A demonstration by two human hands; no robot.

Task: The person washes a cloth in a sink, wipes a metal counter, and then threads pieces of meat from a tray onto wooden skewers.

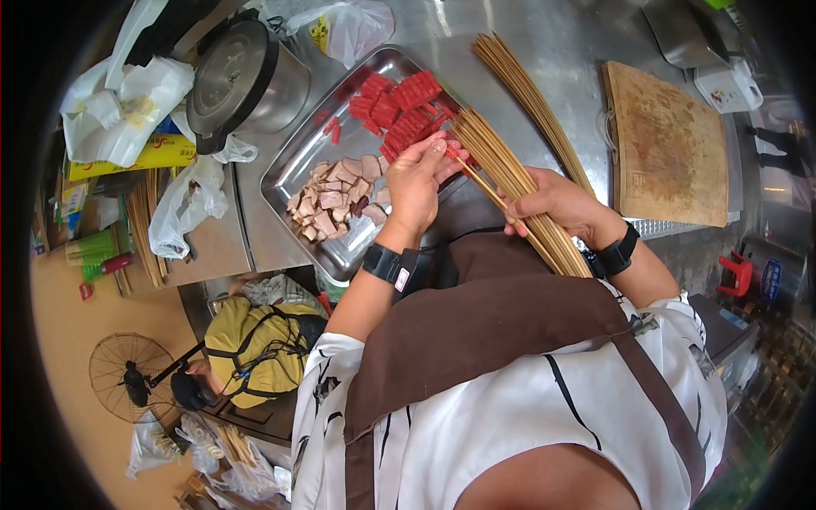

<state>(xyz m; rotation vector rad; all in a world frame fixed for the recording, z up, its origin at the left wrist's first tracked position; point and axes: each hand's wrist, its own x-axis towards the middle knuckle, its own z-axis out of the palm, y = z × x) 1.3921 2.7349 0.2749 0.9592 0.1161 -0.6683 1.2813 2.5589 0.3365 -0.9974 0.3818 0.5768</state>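
Note:
A bundle of thin wooden skewers is gripped by my right hand, whose fingers wrap round it and round one skewer at its side. My left hand pinches a small red piece at the tip of that skewer. Just beyond my left hand, stacked red pieces lie in a metal tray. Pale meat chunks fill the tray's nearer part, left of my left wrist. Another skewer bundle lies on the metal table, beyond my right hand.
A wooden board lies at the right. A lidded pot and plastic bags stand left of the tray. Below the table's left edge are a person in yellow and a fan.

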